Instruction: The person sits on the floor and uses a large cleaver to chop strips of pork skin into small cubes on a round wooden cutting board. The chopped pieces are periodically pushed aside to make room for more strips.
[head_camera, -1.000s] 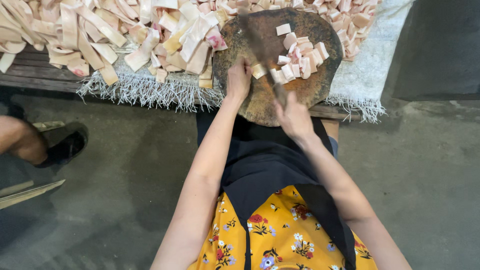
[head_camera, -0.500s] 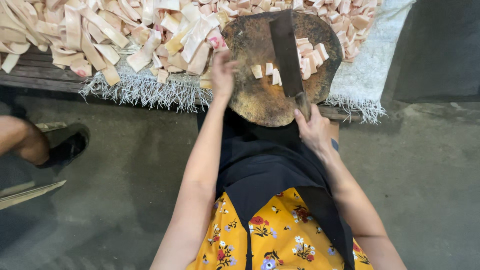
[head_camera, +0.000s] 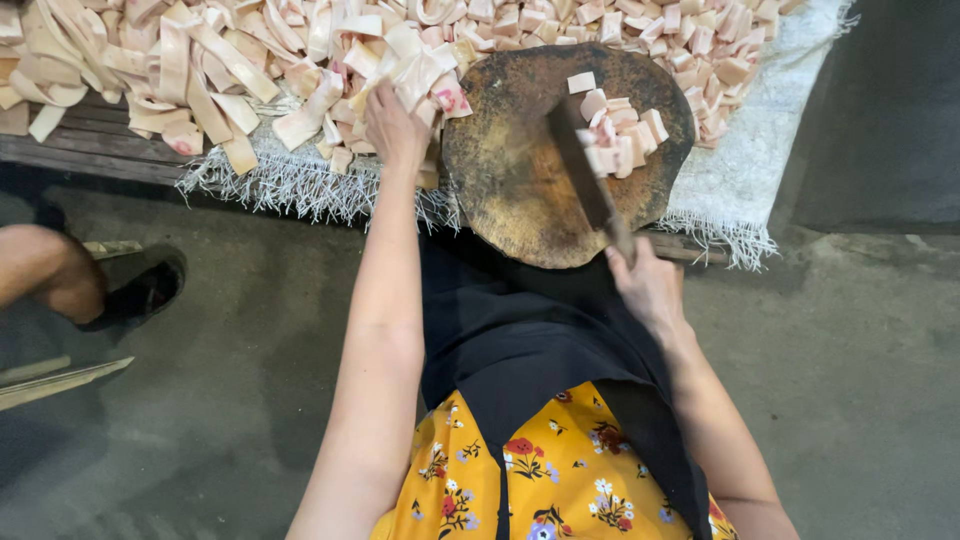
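Note:
My right hand (head_camera: 648, 287) grips the handle of a cleaver (head_camera: 583, 170) whose blade lies across a round, dark wooden chopping block (head_camera: 510, 190). The blade rests against several pale cut cubes (head_camera: 620, 130) at the block's far right. My left hand (head_camera: 396, 122) reaches left of the block into a heap of long pale strips (head_camera: 200, 70) and closes on a few of them.
The strips and a spread of cut cubes (head_camera: 690, 40) lie on a white fringed cloth (head_camera: 735, 180) over a low wooden slat bench (head_camera: 80, 150). Another person's leg (head_camera: 45, 270) and black shoe (head_camera: 140, 292) are at the left on the concrete floor.
The cleaver swept the cut cubes toward the block's far right side. My left hand left the block and moved left into the strip pile.

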